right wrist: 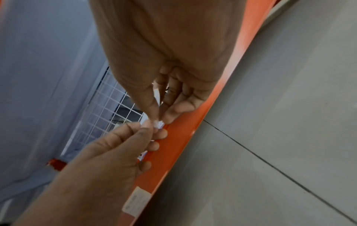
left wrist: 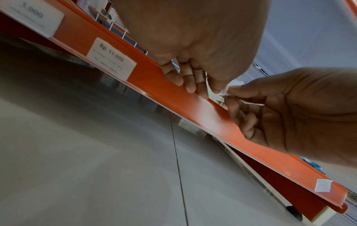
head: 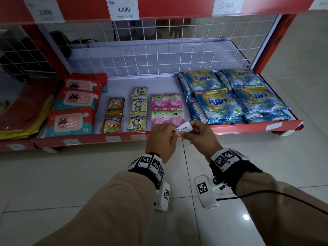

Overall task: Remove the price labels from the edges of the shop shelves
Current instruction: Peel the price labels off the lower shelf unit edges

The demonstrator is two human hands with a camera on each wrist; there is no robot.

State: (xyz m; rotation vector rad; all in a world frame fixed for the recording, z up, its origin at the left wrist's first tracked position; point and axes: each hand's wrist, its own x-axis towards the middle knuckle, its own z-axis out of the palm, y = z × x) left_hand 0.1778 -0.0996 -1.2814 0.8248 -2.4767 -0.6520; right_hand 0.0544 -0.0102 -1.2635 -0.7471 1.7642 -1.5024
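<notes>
Head view: both grips pinching a price label (head: 184,128) before red shelf edge (head: 248,125), pale tiled floor (head: 53,183).

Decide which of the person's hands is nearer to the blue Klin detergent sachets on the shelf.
Right. The right hand sits just below the blue Klin detergent sachets; the left hand lies farther left, below the pink Soffell packs.

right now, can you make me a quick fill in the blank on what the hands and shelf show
1. Both hands pinch a small white price label printed with the number ____.
2. The label on the upper shelf edge above the Top Ice sachets reads Rp. ____.
3. The blue packs on the shelf's right carry the brand So ____.
4. The left hand and right hand work at the ____ shelf's red edge.

Missing words: 2.000; 4.000; Klin; lower
</notes>
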